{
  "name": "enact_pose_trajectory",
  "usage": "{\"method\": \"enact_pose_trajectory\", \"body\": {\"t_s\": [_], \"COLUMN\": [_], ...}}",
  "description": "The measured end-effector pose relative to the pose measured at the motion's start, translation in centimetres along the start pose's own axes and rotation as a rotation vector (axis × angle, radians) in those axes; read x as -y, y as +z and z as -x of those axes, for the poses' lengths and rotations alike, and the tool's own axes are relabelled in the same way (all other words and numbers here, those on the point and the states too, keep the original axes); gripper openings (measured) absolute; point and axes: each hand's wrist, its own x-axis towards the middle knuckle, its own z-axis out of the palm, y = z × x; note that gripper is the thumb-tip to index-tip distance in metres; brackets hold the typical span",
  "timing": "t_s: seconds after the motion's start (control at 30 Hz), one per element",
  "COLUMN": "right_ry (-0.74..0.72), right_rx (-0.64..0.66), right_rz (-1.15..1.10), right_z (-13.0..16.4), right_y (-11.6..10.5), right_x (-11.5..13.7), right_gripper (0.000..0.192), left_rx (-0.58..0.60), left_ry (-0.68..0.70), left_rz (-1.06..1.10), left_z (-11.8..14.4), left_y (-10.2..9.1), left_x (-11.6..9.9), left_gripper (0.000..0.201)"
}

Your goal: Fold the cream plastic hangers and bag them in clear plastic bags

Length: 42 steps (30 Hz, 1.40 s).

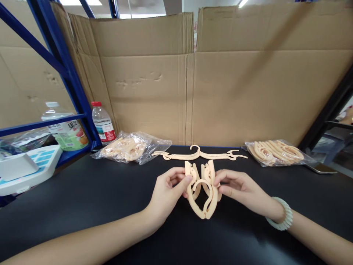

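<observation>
Between my two hands is a beige plastic folding hanger [204, 214], folded up, its hook curled inside the two arms and its joint pointing toward me. My left hand [168, 191] pinches its left arm between thumb and fingers. On the other side, my right hand [239, 187] grips the right arm with thumb and fingertips. Behind the folded arms, more beige parts show, partly hidden. A second hanger, unfolded [184, 156], lies flat on the black table beyond my hands, its hook pointing away.
At the back left lies a clear bag of beige hangers [129, 147]; another bag [275, 152] lies at the right. A red-capped bottle [103, 125], a larger bottle [67, 130] and a white-and-blue device [33, 169] stand left. Cardboard [248, 88] walls off the back.
</observation>
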Motion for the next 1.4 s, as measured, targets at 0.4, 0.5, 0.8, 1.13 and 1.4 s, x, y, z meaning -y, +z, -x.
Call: {"method": "enact_pose_trajectory", "body": {"t_s": [0.4, 0.5, 0.8, 1.13, 1.4], "right_ry": [0.099, 0.109, 0.081, 0.050, 0.041], "right_rx": [0.209, 0.193, 0.232, 0.221, 0.217], "right_rz": [-0.126, -0.193, -0.227, -0.077, -0.005], "right_z": [0.4, 0.4, 0.5, 0.7, 0.7], "right_y": [0.8, 0.9, 1.1, 0.8, 0.3], "right_x": [0.5, 0.3, 0.6, 0.9, 1.3], "right_gripper": [0.046, 0.048, 0.046, 0.041, 0.037], "left_rx": [-0.052, -0.009, 0.136, 0.093, 0.183], "left_ry": [0.036, 0.098, 0.180, 0.143, 0.203], "left_rz": [0.019, -0.011, -0.149, -0.113, -0.189], "left_z": [-0.1, 0.1, 0.7, 0.1, 0.5], "left_y": [-0.1, -0.2, 0.0, -0.1, -0.1], "left_x": [0.2, 0.2, 0.5, 0.4, 0.2], "left_gripper": [0.037, 0.031, 0.011, 0.014, 0.019]}}
